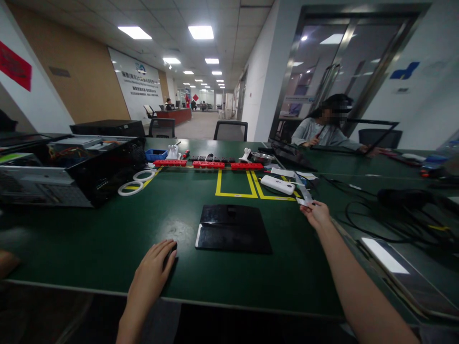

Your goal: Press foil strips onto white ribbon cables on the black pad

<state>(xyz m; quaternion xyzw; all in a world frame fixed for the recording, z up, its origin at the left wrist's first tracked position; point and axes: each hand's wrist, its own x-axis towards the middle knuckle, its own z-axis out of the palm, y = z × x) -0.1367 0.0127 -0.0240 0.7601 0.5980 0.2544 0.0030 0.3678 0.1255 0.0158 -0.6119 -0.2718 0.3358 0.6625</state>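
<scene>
My left hand (152, 265) rests on the green table near its front edge, fingers stretched forward; a dark patch between thumb and forefinger could be shadow. To its right lies a glossy black flat panel (234, 231) with a pale strip along its left edge; the hand does not touch it. Farther out on the right, my right hand (317, 215) pinches a clear plastic strip (306, 192) with a whitish end at the fingertips. Just beyond that hand, a white rounded device (277, 184) lies on the yellow-taped area.
An opened computer case (103, 174) stands at left, with white rings (130, 188) beside it. Red trays (208, 165) and a blue bin (156, 154) line the back. Black cables (369, 217) and a tablet-like slab (405, 274) lie right. A person (322, 129) sits across, holding a frame.
</scene>
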